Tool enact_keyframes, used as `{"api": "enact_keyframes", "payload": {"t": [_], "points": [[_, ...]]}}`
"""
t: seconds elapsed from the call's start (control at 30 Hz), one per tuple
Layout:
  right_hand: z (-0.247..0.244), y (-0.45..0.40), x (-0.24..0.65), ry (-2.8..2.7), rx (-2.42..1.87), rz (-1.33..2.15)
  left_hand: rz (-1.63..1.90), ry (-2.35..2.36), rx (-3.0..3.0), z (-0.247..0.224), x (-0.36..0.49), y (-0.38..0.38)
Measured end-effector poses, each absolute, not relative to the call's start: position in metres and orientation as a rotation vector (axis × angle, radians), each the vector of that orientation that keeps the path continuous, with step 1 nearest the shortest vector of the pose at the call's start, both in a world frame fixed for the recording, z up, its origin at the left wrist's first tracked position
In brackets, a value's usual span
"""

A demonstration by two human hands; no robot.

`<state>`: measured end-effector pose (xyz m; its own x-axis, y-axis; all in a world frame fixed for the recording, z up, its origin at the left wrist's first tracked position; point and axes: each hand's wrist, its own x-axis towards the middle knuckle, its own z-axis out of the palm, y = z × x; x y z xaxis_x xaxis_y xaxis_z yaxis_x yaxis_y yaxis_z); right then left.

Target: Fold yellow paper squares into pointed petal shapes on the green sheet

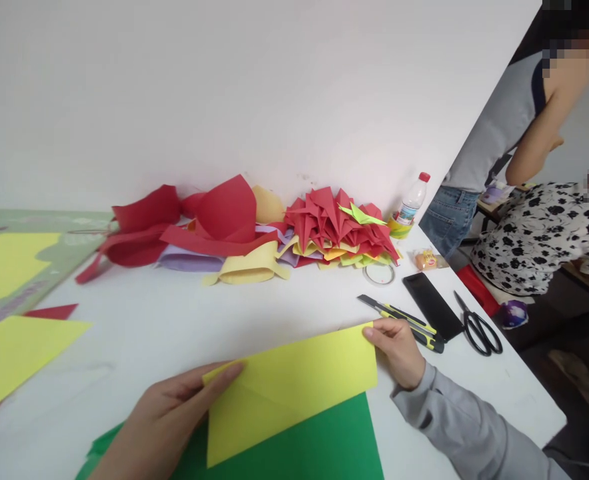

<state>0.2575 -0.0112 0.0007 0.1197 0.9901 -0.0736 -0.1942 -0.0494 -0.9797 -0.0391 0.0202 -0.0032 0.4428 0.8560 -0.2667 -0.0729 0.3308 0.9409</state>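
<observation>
A strip of yellow paper (294,383) is stretched between my two hands at the front of the table. My left hand (167,413) pinches its left upper corner, thumb on top. The right upper corner is held between thumb and fingers of my right hand (397,347). Beneath it lies green paper (324,440), partly covered by the yellow piece and my left forearm. Just beyond my right hand are a utility knife (404,323), a black phone (431,305) and black-handled scissors (479,330).
Folded red paper shapes (229,207) and red spiky paper pieces (331,217) line the wall. Tape (379,273), a bottle (409,207) and a wrapped snack (428,259) sit nearby. Yellow sheets (17,360) lie left. Two people are beyond the right edge.
</observation>
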Motion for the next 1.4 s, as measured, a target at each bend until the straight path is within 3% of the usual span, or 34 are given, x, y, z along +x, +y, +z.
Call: {"api": "enact_keyframes", "payload": {"t": [0.23,0.63,1.4], "points": [[-0.005,-0.010,0.259,-0.903,-1.140,1.297,0.622,1.197,0.874,0.000,-0.035,0.018],[-0.011,-0.012,0.263,-0.891,-1.215,1.257,0.735,1.182,1.035,0.020,-0.021,0.013],[-0.011,-0.012,0.265,-0.875,-1.218,1.296,0.821,1.170,0.943,0.016,-0.022,0.012]]}}
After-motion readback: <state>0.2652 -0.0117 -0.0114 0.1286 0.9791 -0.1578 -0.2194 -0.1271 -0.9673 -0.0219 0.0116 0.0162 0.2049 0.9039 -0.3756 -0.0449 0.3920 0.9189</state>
